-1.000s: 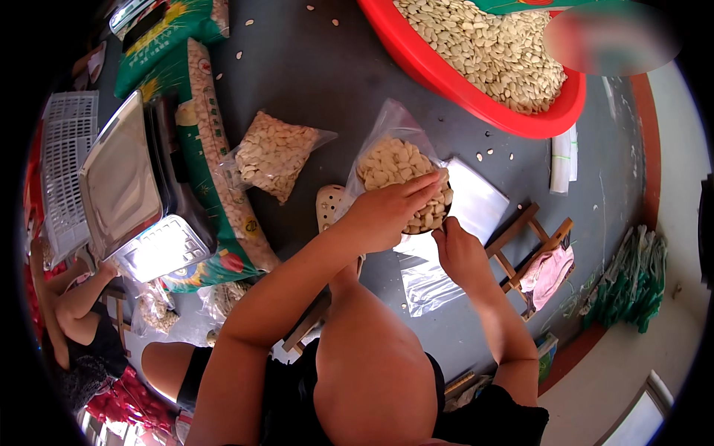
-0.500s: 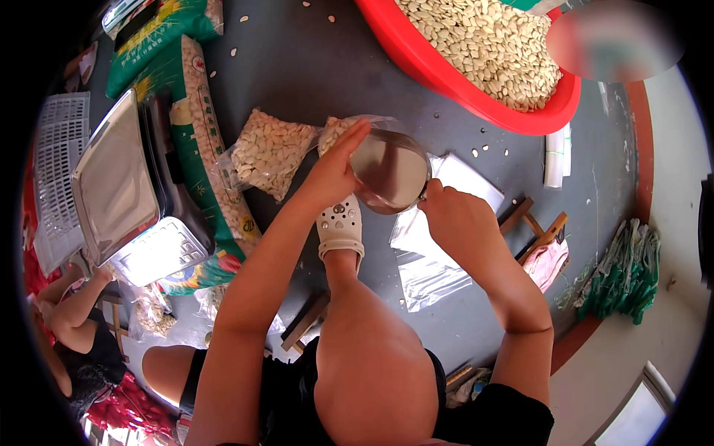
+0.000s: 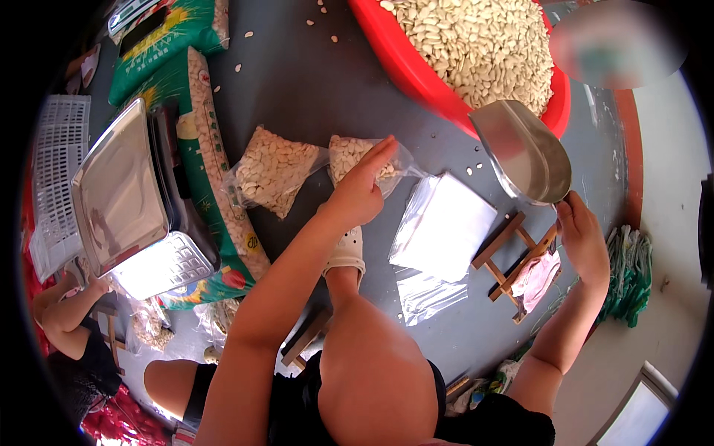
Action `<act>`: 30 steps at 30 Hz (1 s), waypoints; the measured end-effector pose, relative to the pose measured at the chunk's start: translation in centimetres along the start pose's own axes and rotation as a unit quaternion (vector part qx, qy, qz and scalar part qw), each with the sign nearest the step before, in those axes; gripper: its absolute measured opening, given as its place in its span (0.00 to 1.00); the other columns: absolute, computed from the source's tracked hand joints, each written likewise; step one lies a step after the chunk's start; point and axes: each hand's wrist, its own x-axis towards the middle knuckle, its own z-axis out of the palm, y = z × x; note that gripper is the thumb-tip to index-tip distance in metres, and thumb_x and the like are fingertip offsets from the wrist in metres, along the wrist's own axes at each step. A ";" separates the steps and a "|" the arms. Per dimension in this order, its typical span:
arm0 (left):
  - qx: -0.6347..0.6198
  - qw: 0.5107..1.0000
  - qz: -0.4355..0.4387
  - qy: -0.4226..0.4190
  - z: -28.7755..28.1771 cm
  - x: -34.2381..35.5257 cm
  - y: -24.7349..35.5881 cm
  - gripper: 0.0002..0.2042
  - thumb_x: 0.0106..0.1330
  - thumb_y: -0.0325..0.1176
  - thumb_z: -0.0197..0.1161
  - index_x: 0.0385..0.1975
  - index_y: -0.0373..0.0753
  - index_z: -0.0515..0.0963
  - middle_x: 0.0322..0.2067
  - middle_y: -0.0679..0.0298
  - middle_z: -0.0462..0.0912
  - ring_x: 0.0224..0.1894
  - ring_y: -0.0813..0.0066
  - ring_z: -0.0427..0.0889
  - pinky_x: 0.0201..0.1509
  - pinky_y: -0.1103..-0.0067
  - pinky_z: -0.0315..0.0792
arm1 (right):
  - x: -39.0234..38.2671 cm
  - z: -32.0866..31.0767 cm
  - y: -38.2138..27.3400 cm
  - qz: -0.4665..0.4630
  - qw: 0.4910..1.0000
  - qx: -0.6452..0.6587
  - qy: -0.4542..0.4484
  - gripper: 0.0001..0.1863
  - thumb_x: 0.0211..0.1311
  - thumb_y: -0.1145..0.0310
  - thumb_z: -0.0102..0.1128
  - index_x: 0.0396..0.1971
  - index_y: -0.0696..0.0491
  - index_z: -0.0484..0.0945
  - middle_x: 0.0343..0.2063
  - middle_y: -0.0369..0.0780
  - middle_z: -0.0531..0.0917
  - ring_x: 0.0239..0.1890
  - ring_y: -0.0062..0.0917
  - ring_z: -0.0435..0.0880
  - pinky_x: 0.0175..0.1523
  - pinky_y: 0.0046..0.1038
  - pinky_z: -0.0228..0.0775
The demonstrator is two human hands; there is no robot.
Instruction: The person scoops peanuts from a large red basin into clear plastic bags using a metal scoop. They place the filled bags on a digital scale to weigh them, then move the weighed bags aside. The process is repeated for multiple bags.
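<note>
My left hand (image 3: 360, 186) rests at a clear bag of flat pale seeds (image 3: 347, 154), fingers stretched out across it. Another filled seed bag (image 3: 271, 169) lies just left of it. My right hand (image 3: 584, 238) grips the handle of a steel scoop (image 3: 520, 152), which looks empty and is held just below a large red basin (image 3: 398, 67) heaped with seeds. A stack of clear empty bags (image 3: 442, 219) lies on the floor between my hands. A pale clog (image 3: 343, 255) on my foot is under my left hand.
A steel scale (image 3: 123, 193) stands at left beside large green sacks (image 3: 219, 178). White plastic crates (image 3: 59, 178) are behind it. Another person's arm (image 3: 74, 312) shows at lower left. A small wooden stool with pink cloth (image 3: 535, 279) and green netting (image 3: 625, 282) are at right.
The scoop, earlier heaped with seeds, tipped over the middle bag and has moved right toward the basin, now looking empty. My left hand has come off the scoop and stays at the bag.
</note>
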 end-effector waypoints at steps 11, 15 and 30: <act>0.078 0.995 -0.017 0.054 -3.9 -1.4 -4.1 0.38 0.47 0.08 0.38 0.63 0.40 0.64 0.66 0.60 0.61 0.66 0.65 0.64 0.58 0.83 0.64 | 18.9 6.0 0.8 -0.105 0.950 -0.291 0.037 0.20 0.68 0.60 0.43 0.40 0.63 0.75 0.35 0.55 0.80 0.40 0.45 0.82 0.43 0.44 0.72; 0.077 0.995 -0.039 0.052 -2.2 -0.9 -3.1 0.36 0.49 0.10 0.41 0.64 0.40 0.64 0.66 0.62 0.61 0.64 0.67 0.67 0.53 0.83 0.67 | 26.6 8.5 -0.6 -0.094 0.958 -0.269 0.017 0.21 0.68 0.60 0.41 0.38 0.63 0.75 0.29 0.52 0.81 0.39 0.39 0.83 0.42 0.44 0.74; 0.075 0.993 -0.058 0.069 -2.0 -0.9 -2.8 0.33 0.50 0.12 0.44 0.62 0.36 0.64 0.65 0.57 0.63 0.65 0.62 0.65 0.57 0.79 0.67 | 15.4 8.3 1.6 0.093 0.946 0.304 0.055 0.17 0.68 0.55 0.42 0.33 0.54 0.72 0.18 0.33 0.71 0.14 0.17 0.65 0.16 0.23 0.56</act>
